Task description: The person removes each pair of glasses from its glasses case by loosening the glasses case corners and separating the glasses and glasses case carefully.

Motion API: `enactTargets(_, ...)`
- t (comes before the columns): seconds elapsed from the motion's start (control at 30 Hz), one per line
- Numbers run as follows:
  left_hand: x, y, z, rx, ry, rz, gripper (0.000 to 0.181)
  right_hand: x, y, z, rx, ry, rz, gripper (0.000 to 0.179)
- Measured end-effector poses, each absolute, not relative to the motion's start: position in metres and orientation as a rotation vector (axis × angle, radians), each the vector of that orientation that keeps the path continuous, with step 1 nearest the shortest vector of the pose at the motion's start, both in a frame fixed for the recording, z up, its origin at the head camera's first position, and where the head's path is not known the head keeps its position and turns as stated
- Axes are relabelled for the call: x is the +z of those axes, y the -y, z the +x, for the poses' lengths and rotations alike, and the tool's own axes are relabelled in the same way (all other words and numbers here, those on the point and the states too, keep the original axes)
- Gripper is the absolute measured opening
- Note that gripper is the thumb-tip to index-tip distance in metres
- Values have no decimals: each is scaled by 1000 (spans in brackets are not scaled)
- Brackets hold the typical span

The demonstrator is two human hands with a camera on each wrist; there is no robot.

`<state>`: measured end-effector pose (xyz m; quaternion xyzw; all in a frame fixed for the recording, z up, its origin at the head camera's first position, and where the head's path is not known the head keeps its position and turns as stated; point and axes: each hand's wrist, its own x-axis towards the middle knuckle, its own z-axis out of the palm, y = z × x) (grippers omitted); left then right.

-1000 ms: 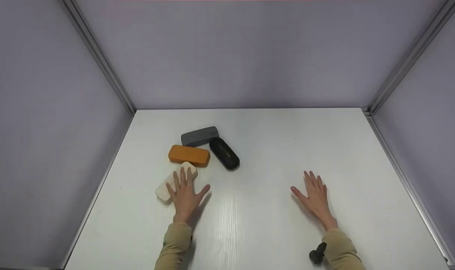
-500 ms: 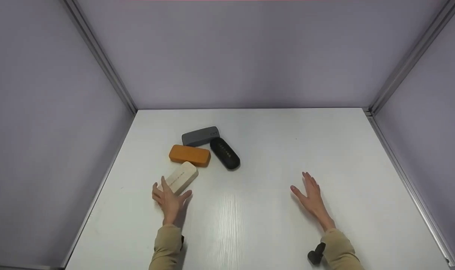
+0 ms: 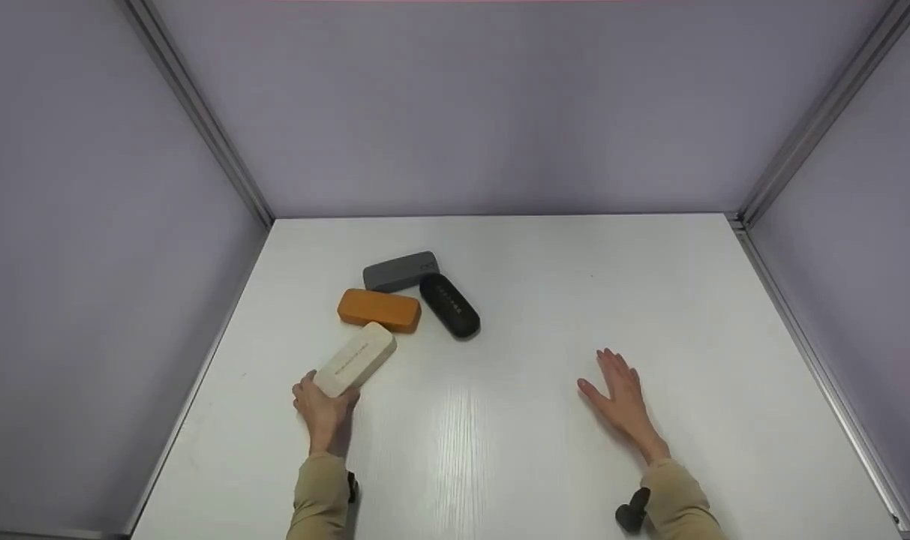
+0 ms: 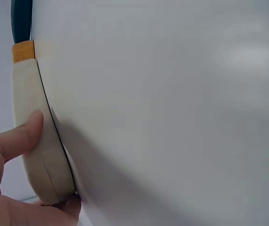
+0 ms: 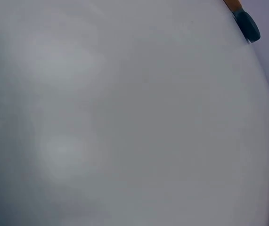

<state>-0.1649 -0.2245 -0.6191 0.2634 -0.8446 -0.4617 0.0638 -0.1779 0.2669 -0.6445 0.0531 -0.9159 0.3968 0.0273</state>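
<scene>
In the head view my left hand [image 3: 322, 405] grips the near end of a cream glasses case [image 3: 357, 358] with a line of print on its lid. The left wrist view has my thumb [image 4: 28, 134] on the side of this cream case [image 4: 37, 108], with a finger at its near end. An orange glasses case [image 3: 379, 310] lies just beyond it. Behind that are a grey glasses case [image 3: 400, 271] and a black glasses case [image 3: 450, 307] with gold marks. My right hand [image 3: 621, 401] is held out on the right with straight fingers, holding nothing.
All the cases lie on a white table [image 3: 530, 420] left of centre. Grey panels [image 3: 500, 105] enclose the back and both sides. A small black device [image 3: 633, 511] is at the right sleeve.
My left hand has moved back and left from over the cream case, and its fingers have closed round the near end. The right hand has shifted slightly; the cases look unmoved.
</scene>
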Motion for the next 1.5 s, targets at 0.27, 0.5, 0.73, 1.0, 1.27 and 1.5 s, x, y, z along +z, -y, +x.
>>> enactTargets(0.27,-617,228,-159,-1408,2591,668,82,-648,-265,-178,1119,2821,190,69)
enactTargets(0.5,-617,218,-159,-1490,2592,602,86,-648,-263,-175,1060,2833,196,68)
enactTargets(0.73,-617,203,-160,-1529,2624,553,89,-650,-262,-173,1068,2828,204,68)
enactTargets(1.0,-616,185,-165,-1579,2597,519,88,-652,-257,-174,1146,2798,182,64)
enactTargets(1.27,-618,161,-168,-1620,2579,376,79,-652,-249,-177,1354,2750,121,63)
enactTargets(1.5,-622,138,-171,-1648,2572,198,77,-651,-241,-177,1424,2737,138,63)
